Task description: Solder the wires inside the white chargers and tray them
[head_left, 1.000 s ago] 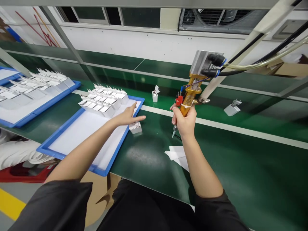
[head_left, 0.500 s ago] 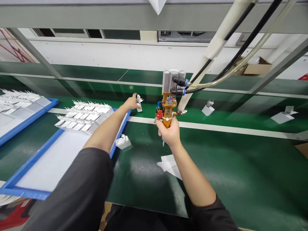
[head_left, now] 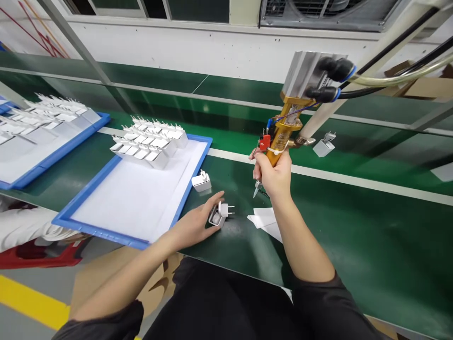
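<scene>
My left hand (head_left: 194,225) grips a white plug charger (head_left: 218,216) between thumb and fingers, close above the green bench. The charger's case looks open at the top, with a two-pin plug part pointing right. My right hand (head_left: 278,175) is wrapped round the gold body of a pneumatic glue dispenser (head_left: 283,134). Its thin nozzle (head_left: 256,191) points down, to the right of the held charger and apart from it. Another white charger (head_left: 201,182) stands on the bench just beyond my left hand. White paper (head_left: 262,218) lies under the nozzle.
A blue-rimmed tray (head_left: 191,191) at left carries rows of white chargers (head_left: 152,144); a second blue tray (head_left: 102,120) with more lies farther left. Another charger (head_left: 324,145) stands back right. Hoses (head_left: 385,81) and a pale pole (head_left: 320,115) run from the dispenser to the upper right.
My left hand has come back from the far strip of the bench with the charger, nearer my body. The view has shifted; my right hand still holds the dispenser, which now tilts more.
</scene>
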Available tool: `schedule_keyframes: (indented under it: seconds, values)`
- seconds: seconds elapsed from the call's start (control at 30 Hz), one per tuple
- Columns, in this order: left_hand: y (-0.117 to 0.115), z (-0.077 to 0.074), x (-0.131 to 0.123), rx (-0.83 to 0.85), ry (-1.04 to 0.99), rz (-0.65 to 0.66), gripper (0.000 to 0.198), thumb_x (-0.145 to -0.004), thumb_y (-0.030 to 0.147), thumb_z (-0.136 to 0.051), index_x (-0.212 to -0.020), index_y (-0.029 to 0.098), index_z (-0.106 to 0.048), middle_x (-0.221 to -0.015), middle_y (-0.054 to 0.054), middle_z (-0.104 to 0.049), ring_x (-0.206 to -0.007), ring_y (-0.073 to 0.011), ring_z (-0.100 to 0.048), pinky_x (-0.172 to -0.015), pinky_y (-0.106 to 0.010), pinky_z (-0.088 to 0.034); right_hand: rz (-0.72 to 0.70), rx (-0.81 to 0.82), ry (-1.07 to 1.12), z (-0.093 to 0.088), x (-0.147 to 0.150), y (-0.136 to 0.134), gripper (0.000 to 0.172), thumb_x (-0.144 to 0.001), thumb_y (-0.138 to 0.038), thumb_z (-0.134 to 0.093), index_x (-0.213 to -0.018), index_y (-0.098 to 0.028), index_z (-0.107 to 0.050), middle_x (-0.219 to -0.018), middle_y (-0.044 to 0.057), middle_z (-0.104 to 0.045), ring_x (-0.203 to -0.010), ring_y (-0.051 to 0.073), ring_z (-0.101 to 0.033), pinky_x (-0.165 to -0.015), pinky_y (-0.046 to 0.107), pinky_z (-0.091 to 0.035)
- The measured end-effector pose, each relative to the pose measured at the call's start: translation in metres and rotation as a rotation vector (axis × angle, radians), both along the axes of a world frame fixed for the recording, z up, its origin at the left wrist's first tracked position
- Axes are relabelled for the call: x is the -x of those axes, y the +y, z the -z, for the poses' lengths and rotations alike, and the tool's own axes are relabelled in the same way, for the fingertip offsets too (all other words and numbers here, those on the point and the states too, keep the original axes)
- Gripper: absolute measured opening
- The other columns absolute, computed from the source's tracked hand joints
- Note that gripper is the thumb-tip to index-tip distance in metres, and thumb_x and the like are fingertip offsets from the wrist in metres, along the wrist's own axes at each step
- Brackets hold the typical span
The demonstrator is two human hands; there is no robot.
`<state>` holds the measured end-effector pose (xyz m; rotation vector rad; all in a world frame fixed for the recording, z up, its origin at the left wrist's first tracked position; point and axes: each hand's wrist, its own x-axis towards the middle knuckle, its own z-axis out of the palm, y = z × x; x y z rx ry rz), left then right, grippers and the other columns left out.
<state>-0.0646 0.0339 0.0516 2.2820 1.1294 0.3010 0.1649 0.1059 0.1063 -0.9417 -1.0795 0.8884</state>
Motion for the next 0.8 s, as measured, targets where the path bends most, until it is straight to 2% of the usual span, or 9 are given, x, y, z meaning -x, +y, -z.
schedule_keyframes:
  seconds: [0.03,0.1,0.17,0.27,0.4,0.5,0.6,0.73,0.8]
  values:
    - [-0.008,0.007,0.000,-0.100,-0.028,0.012,0.085,-0.088,0.025,-0.061,-0.153,0.037,-0.007,-0.156,-0.014,-0.032,-0.133,-0.0288,-0.050,-0.089,-0.036,-0.055,-0.011,-0.009,0.001,0.000,0.002,-0.002,0.014,-0.080,-0.023,-0.059,-0.086,-0.021,-0.047,-0.073,-0.007,-0.063,-0.035,0.002,-0.044,-0.036,0.018,-0.038]
    - [-0.020,0.019,-0.006,-0.305,-0.045,0.018,0.077,-0.090,0.022,-0.059,-0.150,0.042,-0.016,-0.164,-0.012,-0.003,-0.141,-0.0332,-0.038,-0.080,-0.032,-0.057,-0.030,-0.027,-0.005,0.000,0.006,-0.006,0.012,-0.080,-0.023,-0.059,-0.086,-0.020,-0.049,-0.072,-0.007,-0.062,-0.035,0.002,-0.044,-0.035,0.018,-0.037]
    - [-0.028,0.028,-0.014,-0.424,-0.029,-0.032,0.066,-0.092,0.019,-0.055,-0.146,0.043,-0.028,-0.165,-0.009,0.004,-0.138,-0.0336,-0.043,-0.070,-0.027,-0.058,-0.059,-0.041,-0.011,0.000,0.010,-0.011,0.009,-0.081,-0.024,-0.059,-0.085,-0.020,-0.052,-0.069,-0.007,-0.061,-0.034,0.002,-0.042,-0.035,0.018,-0.036]
    - [-0.036,0.038,-0.022,-0.395,-0.094,-0.216,0.060,-0.093,0.016,-0.050,-0.146,0.036,-0.032,-0.162,-0.013,-0.014,-0.130,-0.0272,-0.053,-0.073,-0.027,-0.058,-0.122,-0.063,0.016,-0.001,0.015,-0.019,0.007,-0.082,-0.024,-0.059,-0.083,-0.019,-0.054,-0.073,-0.005,-0.061,-0.035,0.001,-0.042,-0.035,0.017,-0.036]
    - [-0.035,0.044,-0.023,-0.192,-0.217,-0.425,0.054,-0.087,0.024,-0.061,-0.137,0.024,-0.041,-0.154,-0.014,-0.033,-0.132,-0.0266,-0.050,-0.091,-0.034,-0.055,-0.214,-0.111,0.048,0.000,0.024,-0.034,0.015,-0.082,-0.030,-0.064,-0.086,-0.019,-0.055,-0.081,-0.003,-0.062,-0.038,0.001,-0.044,-0.036,0.018,-0.036]
    - [-0.030,0.048,-0.027,-0.109,-0.184,-0.461,0.043,-0.086,0.034,-0.064,-0.125,0.021,-0.050,-0.128,-0.011,-0.058,-0.115,-0.0253,-0.060,-0.092,-0.039,-0.053,-0.226,-0.087,-0.006,0.001,0.031,-0.044,0.020,-0.082,-0.036,-0.067,-0.084,-0.019,-0.057,-0.072,-0.004,-0.057,-0.040,0.001,-0.042,-0.038,0.019,-0.036]
    - [-0.029,0.050,-0.035,-0.091,-0.122,-0.478,0.033,-0.085,0.041,-0.064,-0.110,0.021,-0.057,-0.100,-0.007,-0.065,-0.097,-0.0252,-0.064,-0.083,-0.039,-0.053,-0.230,-0.069,-0.052,0.000,0.036,-0.053,0.021,-0.081,-0.035,-0.069,-0.080,-0.019,-0.056,-0.063,-0.005,-0.051,-0.042,0.003,-0.041,-0.040,0.020,-0.037]
    - [-0.033,0.044,-0.039,-0.064,-0.170,-0.385,0.034,-0.088,0.035,-0.060,-0.118,0.021,-0.055,-0.105,-0.006,-0.067,-0.095,-0.0235,-0.065,-0.082,-0.036,-0.051,-0.239,-0.084,-0.080,-0.003,0.041,-0.061,0.023,-0.078,-0.033,-0.073,-0.080,-0.019,-0.054,-0.062,-0.006,-0.052,-0.042,0.003,-0.043,-0.042,0.022,-0.038]
    - [-0.035,0.038,-0.038,-0.055,-0.194,-0.362,0.037,-0.086,0.033,-0.062,-0.121,0.022,-0.055,-0.099,-0.004,-0.067,-0.089,-0.0214,-0.065,-0.078,-0.033,-0.051,-0.234,-0.090,-0.083,-0.004,0.042,-0.062,0.023,-0.078,-0.031,-0.074,-0.083,-0.020,-0.054,-0.061,-0.007,-0.052,-0.041,0.003,-0.043,-0.042,0.022,-0.038]
